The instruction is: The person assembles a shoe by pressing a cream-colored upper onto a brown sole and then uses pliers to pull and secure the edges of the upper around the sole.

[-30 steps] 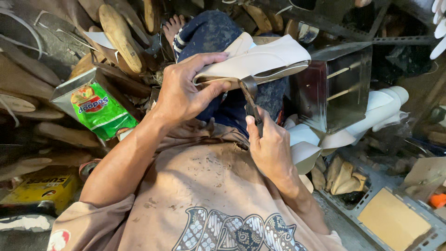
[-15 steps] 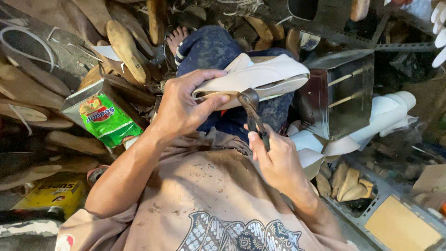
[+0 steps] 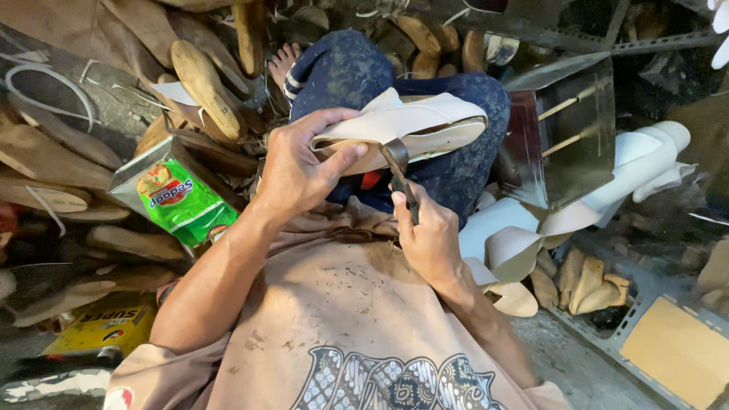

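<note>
My left hand (image 3: 300, 168) grips a cream-white shoe upper stretched over a wooden last (image 3: 414, 125), held sideways over my lap with the thumb pressed on its underside. My right hand (image 3: 427, 231) is closed round the dark handles of metal lasting pliers (image 3: 398, 161). The pliers' jaws bite the edge of the cream material at the bottom of the last. I sit cross-legged in dark blue trousers (image 3: 357, 72) and a stained beige shirt, one bare foot (image 3: 282, 61) showing beyond the knee.
Wooden shoe lasts (image 3: 199, 83) lie piled at the left and top. A green snack packet (image 3: 178, 199) rests by my left elbow, a yellow box (image 3: 102, 326) below it. A dark metal box (image 3: 566, 133), white rolled sheets (image 3: 645, 163) and cut pieces (image 3: 585, 281) sit right.
The shoe and both hands have stayed together while the view shifted slightly. The pliers keep their bite on the material's edge, and my right hand has drawn a little lower.
</note>
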